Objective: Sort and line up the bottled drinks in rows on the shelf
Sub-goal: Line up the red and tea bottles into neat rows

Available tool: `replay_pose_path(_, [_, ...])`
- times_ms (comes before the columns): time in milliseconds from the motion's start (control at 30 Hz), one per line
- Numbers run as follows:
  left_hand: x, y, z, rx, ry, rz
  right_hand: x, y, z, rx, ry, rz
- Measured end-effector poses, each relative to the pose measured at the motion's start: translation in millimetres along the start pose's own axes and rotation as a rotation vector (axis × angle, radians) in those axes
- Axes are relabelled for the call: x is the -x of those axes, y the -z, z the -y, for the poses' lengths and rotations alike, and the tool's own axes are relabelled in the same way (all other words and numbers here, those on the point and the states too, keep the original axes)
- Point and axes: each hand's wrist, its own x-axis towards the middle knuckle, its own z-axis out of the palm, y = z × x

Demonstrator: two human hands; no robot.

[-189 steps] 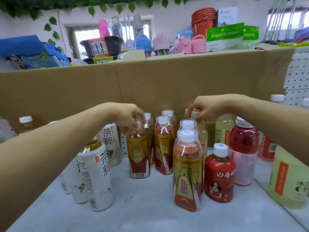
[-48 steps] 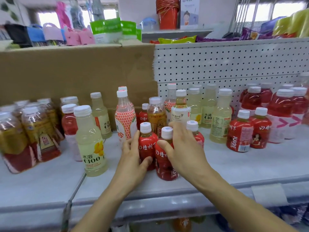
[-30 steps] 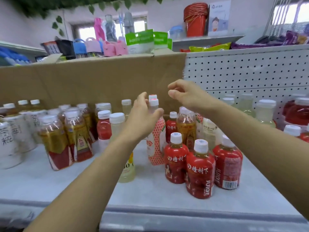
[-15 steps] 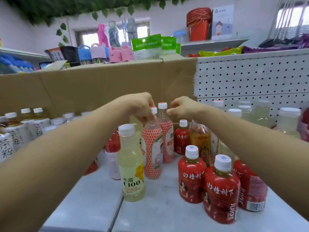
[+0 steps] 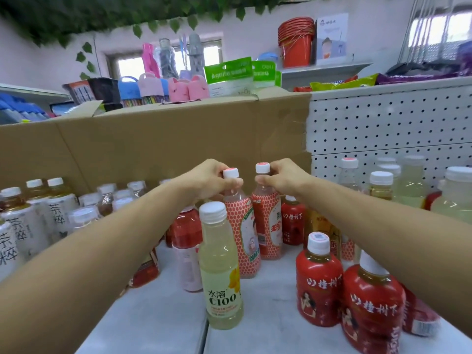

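Left hand (image 5: pixel 209 178) has its fingers curled round the neck of the left pink bottle (image 5: pixel 242 233), just under the white cap. Right hand (image 5: pixel 283 178) pinches the neck of the right pink bottle (image 5: pixel 268 226) the same way. The 2 stand upright on the shelf (image 5: pixel 158 315), side by side, just behind the lemon bottle (image 5: pixel 221 272). Left pink bottle is very close to it, contact cannot be told. Lemon bottle is upright at the shelf front, beside a seam in the shelf. Right of the lemon bottle: 2 short red bottles (image 5: pixel 318 284), 1 more farther back. Left of the lemon bottle: white tea bottles (image 5: pixel 15 226), partly hidden by the left forearm. Behind the lemon bottle, past the pink pair: cardboard sheet (image 5: pixel 166 144).
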Motion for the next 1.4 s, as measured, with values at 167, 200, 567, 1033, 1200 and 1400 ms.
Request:
replay_pose_path(167, [-8,12,-8,0.096,-0.12,-0.091,3,15,10,-0.004,0.094,-0.124])
replay_pose_path(200, [-9,16,-11,0.11,-0.14,-0.116,3,19,13,-0.013,0.109,-0.157])
replay_pose_path(567, [3,32,-91,0.233,-0.366,-0.377,35,81,67,-0.249,0.29,-0.343])
replay_pose_path(1033, [85,-33,-171,0.493,-0.415,-0.522,147,141,66,-0.451,0.386,-0.253])
replay_pose_path(1200, [129,-95,-174,0.539,-0.361,-0.483,201,151,31,-0.448,0.358,-0.204])
replay_pose_path(1400, [180,-178,-190,0.566,-0.302,-0.47,276,180,-22,-0.394,0.27,-0.192])
